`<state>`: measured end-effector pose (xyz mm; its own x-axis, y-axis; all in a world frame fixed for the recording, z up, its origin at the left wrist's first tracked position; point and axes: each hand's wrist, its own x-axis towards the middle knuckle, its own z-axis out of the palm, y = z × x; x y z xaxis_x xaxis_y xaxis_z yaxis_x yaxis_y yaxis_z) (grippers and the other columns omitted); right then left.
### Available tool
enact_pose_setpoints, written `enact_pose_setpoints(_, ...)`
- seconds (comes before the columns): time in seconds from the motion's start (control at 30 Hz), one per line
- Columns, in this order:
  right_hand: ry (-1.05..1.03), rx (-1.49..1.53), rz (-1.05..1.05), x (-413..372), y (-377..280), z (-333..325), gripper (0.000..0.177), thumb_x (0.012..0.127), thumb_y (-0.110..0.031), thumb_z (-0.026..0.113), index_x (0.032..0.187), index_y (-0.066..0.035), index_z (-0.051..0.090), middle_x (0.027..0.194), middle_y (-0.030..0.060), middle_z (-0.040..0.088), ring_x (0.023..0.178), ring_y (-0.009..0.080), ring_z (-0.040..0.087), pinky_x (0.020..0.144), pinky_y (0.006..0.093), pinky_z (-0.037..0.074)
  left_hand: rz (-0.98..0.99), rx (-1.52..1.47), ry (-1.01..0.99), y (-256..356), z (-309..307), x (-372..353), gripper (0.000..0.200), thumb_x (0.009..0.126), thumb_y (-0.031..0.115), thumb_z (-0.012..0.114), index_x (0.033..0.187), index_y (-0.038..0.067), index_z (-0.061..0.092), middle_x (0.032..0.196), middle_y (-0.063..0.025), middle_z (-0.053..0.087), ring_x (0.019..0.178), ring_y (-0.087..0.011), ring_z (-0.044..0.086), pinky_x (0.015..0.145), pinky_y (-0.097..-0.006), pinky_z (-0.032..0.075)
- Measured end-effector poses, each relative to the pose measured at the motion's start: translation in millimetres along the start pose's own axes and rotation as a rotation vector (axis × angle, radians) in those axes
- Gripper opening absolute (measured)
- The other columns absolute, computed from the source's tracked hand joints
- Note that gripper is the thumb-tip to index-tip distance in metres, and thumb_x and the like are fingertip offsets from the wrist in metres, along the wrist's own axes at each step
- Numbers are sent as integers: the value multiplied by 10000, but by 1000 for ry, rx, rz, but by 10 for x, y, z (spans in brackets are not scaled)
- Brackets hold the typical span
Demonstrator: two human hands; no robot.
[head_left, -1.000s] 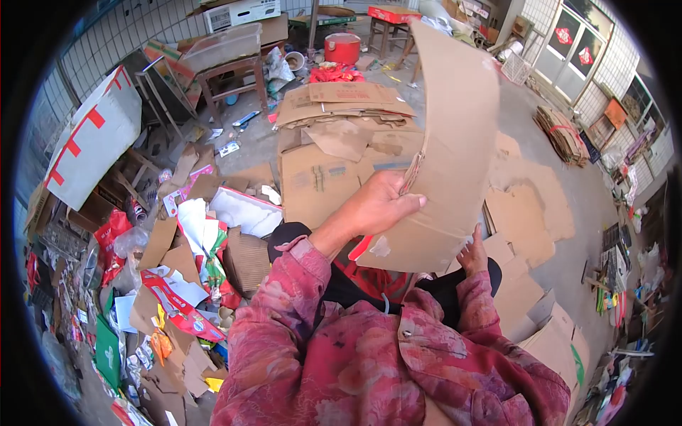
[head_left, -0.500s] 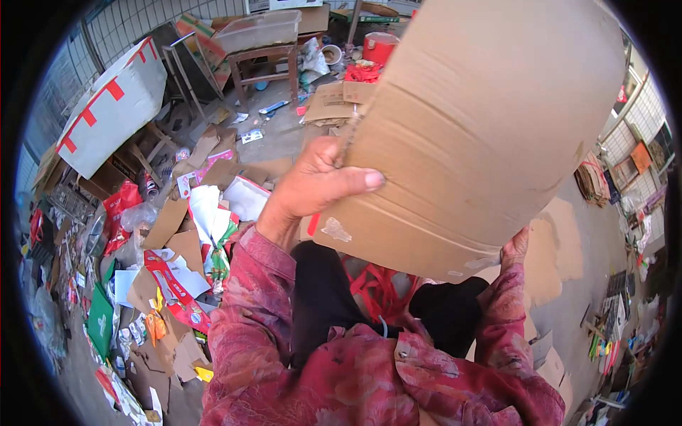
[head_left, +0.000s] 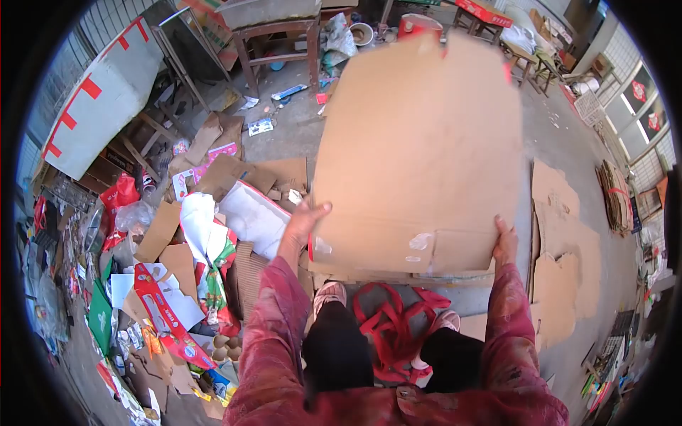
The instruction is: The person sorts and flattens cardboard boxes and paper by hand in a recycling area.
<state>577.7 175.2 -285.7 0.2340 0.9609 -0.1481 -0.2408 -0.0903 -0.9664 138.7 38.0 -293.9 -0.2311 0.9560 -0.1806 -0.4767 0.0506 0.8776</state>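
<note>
A large flat cardboard sheet [head_left: 419, 156] is held out in front of me, with torn bits of tape near its lower edge. My left hand [head_left: 304, 226] grips its lower left edge, thumb on the face toward me. At the lower right corner my right hand [head_left: 505, 241] is closed on the same sheet; the fingers behind it are hidden. Beneath the sheet, edges of more flat cardboard [head_left: 455, 279] show. Red straps [head_left: 391, 323] lie in a tangle on the ground between my feet.
On the left spreads a heap of scrap, including a red printed carton [head_left: 167, 316] and white sheets. A white foam box [head_left: 106, 99] with red tape leans behind it. Flattened cardboard [head_left: 561, 284] lies at right, and a bundled stack [head_left: 616, 199] stands farther right.
The cardboard sheet has swung away from me and lower, and now lies more level and square to my body. Both hands stay on it. My feet and the red straps are more visible.
</note>
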Motion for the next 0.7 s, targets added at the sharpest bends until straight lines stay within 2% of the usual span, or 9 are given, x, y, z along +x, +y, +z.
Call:
enact_pose_setpoints(0.07,84,-109,54,111,397,8,454,694,-90,674,1087,-15,458,990,131,540,903,236,544,776,377,474,-133,153,174,-725,-365,197,495,716,106,654,1137,-12,421,1022,-102,557,880,-187,561,786,-298,455)
enact_pose_setpoints(0.13,-18,-613,170,248,729,-70,420,676,-86,689,1033,-4,484,943,122,558,841,222,560,736,346,475,-181,125,227,-1146,-493,207,467,724,81,640,1134,-5,433,1016,-95,561,869,-186,565,783,-298,457)
enact_pose_setpoints(0.17,-23,-624,179,264,835,-127,420,676,-86,689,1033,-4,484,943,122,558,841,222,560,736,346,475,-220,106,270,-1305,-552,204,441,732,57,627,1130,3,444,1009,-89,565,857,-185,568,779,-298,458)
enact_pose_setpoints(0.23,10,-261,202,285,962,-180,371,683,-72,678,997,9,498,901,114,569,821,211,562,719,321,468,-192,47,263,-1420,-592,186,408,733,60,618,1106,-1,465,969,-84,575,811,-172,569,742,-288,461)
enact_pose_setpoints(0.33,-55,-173,146,296,956,-165,376,673,-39,666,1005,34,505,874,87,579,748,191,565,698,311,470,-167,7,249,-1451,-646,216,366,736,59,605,1079,-5,494,930,-77,586,768,-158,571,705,-276,464)
enact_pose_setpoints(0.43,-43,-162,140,197,869,-1,395,702,-49,645,1043,38,465,989,132,546,886,230,543,789,325,447,-146,54,250,-1407,-699,228,349,734,50,601,1068,-2,511,923,-70,591,776,-150,572,705,-272,465)
enact_pose_setpoints(0.53,-107,-176,123,294,891,32,425,705,-41,638,1082,38,458,965,109,555,874,215,543,775,331,449,-144,254,223,-1259,-832,305,343,719,47,611,1051,4,534,898,-61,601,776,-142,575,701,-276,471)
enact_pose_setpoints(0.57,-124,-191,147,310,945,-10,435,712,-40,631,1098,38,446,979,111,552,892,220,539,793,336,443,-225,102,188,-1026,-747,240,334,710,73,632,1025,0,549,887,-66,606,759,-143,578,691,-282,474)
enact_pose_setpoints(0.7,-184,-169,177,388,1040,29,448,724,-60,635,1119,2,433,1036,107,535,938,226,525,837,354,427,-231,168,181,-1137,-990,462,319,723,88,633,1015,-19,558,899,-90,610,767,-154,589,712,-280,474)
